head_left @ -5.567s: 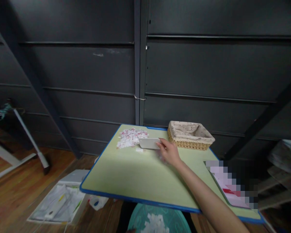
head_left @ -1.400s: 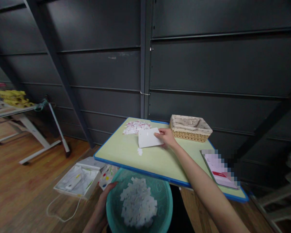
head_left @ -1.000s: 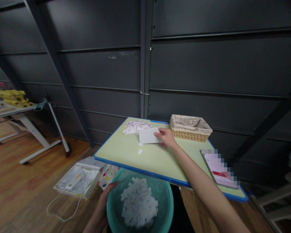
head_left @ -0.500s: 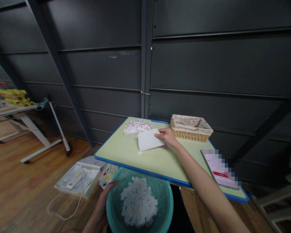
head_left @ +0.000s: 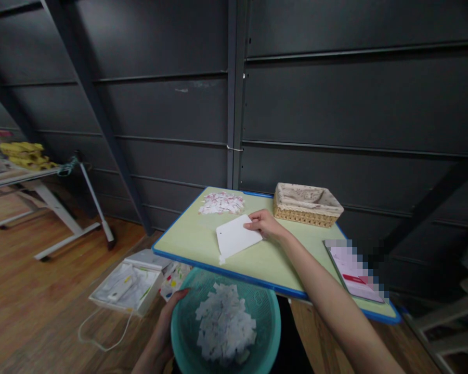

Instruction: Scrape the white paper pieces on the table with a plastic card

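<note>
The teal bowl (head_left: 265, 306) sits nearest the viewer at the bottom of the view, just below the front edge of the table (head_left: 191, 240). It is heaped with white paper scraps (head_left: 224, 327). The left hand (head_left: 164, 332) grips the bowl's left rim, with its fingers curled over the edge. On the pale green, blue-edged table above it, a white card (head_left: 236, 239) lies tilted, its lower corner close to the front edge and touching one small scrap (head_left: 221, 258). The right hand (head_left: 265, 226) reaches in from the right and pinches the card's far right edge, fingers closed on it. Farther back, a pile of pink and white scraps (head_left: 222, 202) lies near the table's far edge. A wicker basket (head_left: 304, 217) with a cloth lining stands to the right of the pile. A blurred booklet (head_left: 354, 270) lies on the table's right side. On the wooden floor to the left sits a white box (head_left: 125, 283) with a cable (head_left: 97, 332). A dark panelled wall (head_left: 335, 104) fills the background.
</note>
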The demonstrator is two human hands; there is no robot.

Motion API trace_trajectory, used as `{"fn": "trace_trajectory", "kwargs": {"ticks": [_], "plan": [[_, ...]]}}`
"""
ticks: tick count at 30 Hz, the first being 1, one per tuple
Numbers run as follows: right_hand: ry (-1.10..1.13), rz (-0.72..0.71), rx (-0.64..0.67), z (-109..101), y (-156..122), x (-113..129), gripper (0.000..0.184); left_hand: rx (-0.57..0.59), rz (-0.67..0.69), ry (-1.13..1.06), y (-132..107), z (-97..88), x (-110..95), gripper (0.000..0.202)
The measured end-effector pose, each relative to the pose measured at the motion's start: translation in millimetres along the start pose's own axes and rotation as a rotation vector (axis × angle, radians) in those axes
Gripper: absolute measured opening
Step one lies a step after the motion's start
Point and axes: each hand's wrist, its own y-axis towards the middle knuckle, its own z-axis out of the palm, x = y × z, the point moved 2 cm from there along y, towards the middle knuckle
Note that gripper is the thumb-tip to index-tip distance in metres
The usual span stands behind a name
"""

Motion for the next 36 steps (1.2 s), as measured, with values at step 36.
{"fn": "trace_trajectory", "kwargs": {"ticks": [36], "plan": [[-0.105, -0.049, -0.410, -16, 6, -5, 0.033, -0.002, -0.057, -0.005, 5, -5.1, 3, 0.048]]}}
